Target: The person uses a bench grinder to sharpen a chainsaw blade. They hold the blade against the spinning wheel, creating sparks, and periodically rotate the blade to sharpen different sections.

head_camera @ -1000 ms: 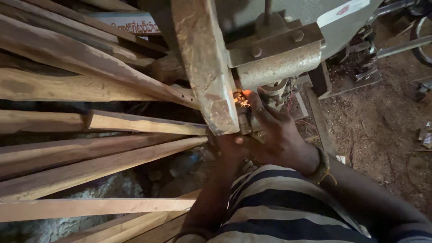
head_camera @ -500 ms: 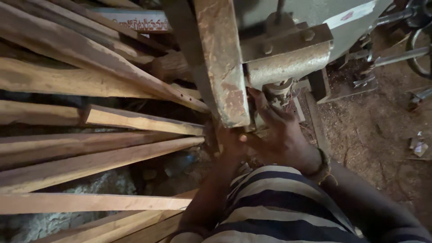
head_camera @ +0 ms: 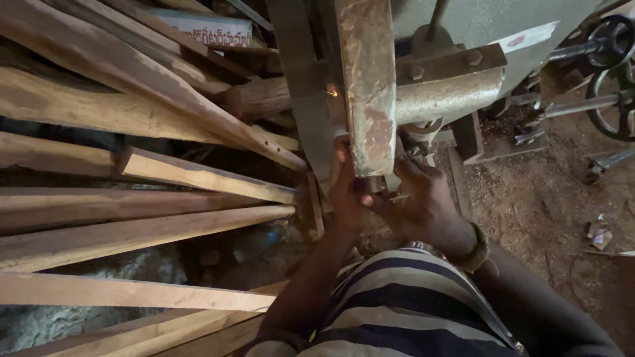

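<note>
Both hands at the foot of the rusty metal bar (head_camera: 367, 86) on the grey machine (head_camera: 463, 79). Left hand (head_camera: 345, 192) presses against the bar's lower end; right hand (head_camera: 423, 205) sits just beside it, fingers bunched beneath the bar. Whether either grips anything: cannot tell, hidden. A small spark (head_camera: 332, 92) shows higher up at the bar's edge. Looks like work at the contact point is mid-way; steady pressure seems needed. Wooden planks (head_camera: 198, 178) crowd the left side, handwheel (head_camera: 612, 39) far right.
</note>
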